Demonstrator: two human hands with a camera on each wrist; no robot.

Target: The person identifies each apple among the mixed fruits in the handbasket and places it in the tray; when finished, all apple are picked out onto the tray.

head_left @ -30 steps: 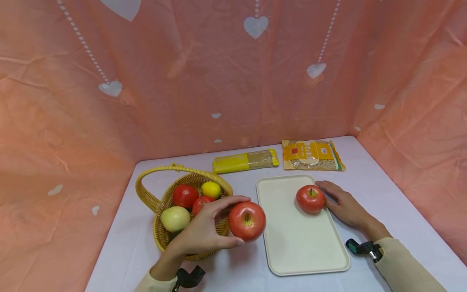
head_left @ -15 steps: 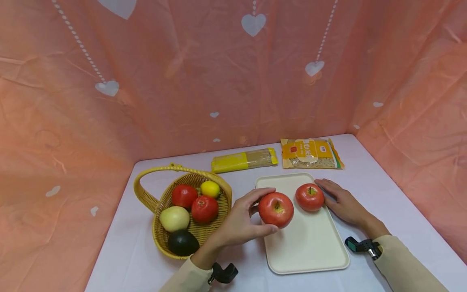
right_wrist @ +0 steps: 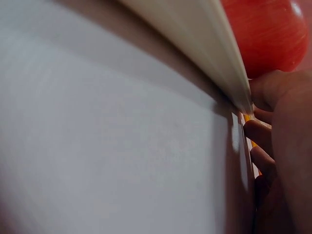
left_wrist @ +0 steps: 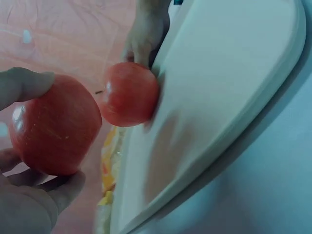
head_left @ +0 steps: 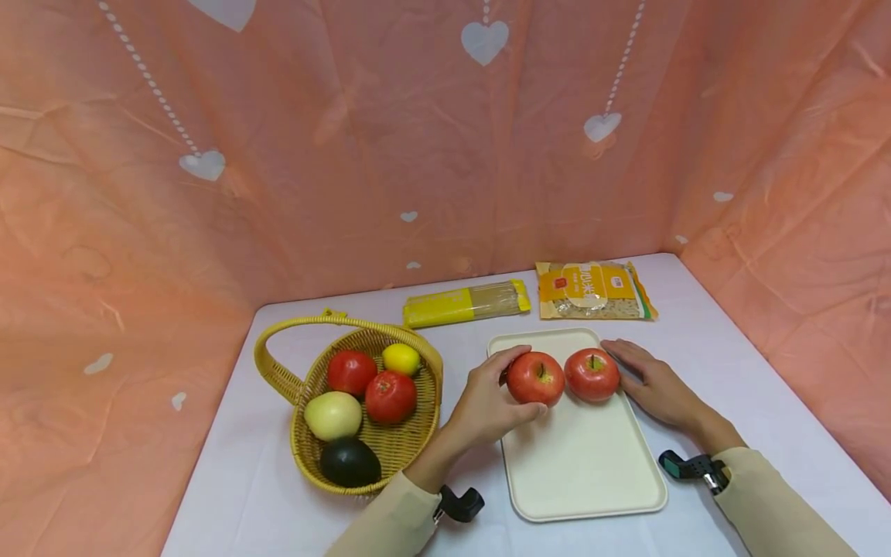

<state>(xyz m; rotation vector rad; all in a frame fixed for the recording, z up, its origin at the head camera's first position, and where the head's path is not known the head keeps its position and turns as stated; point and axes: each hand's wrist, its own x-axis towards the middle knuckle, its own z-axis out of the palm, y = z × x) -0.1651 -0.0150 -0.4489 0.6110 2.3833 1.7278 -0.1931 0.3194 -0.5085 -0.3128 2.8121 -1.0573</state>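
In the head view my left hand (head_left: 487,406) grips a red apple (head_left: 535,379) from its left side, fingers behind and thumb in front. The left wrist view shows this apple held up over the cream tray (head_left: 585,472), casting a shadow on it. Close to its right, a second red apple (head_left: 592,375) sits near the tray's right rim, stem up. My right hand (head_left: 657,394) rests at that rim, fingers stretched along the outside. In the right wrist view the thumb (right_wrist: 270,90) lies at the rim, right below the second apple.
On the left a wicker basket (head_left: 397,449) with a tall handle holds two red fruits, a lemon (head_left: 401,360), a pale green fruit (head_left: 332,416) and a dark avocado-like fruit (head_left: 349,462). Behind lie a yellow noodle packet (head_left: 466,303) and an orange grain bag (head_left: 595,291).
My left hand has carried its apple rightward from beside the basket to over the tray, next to the other apple. The right hand has stayed at the tray's rim.
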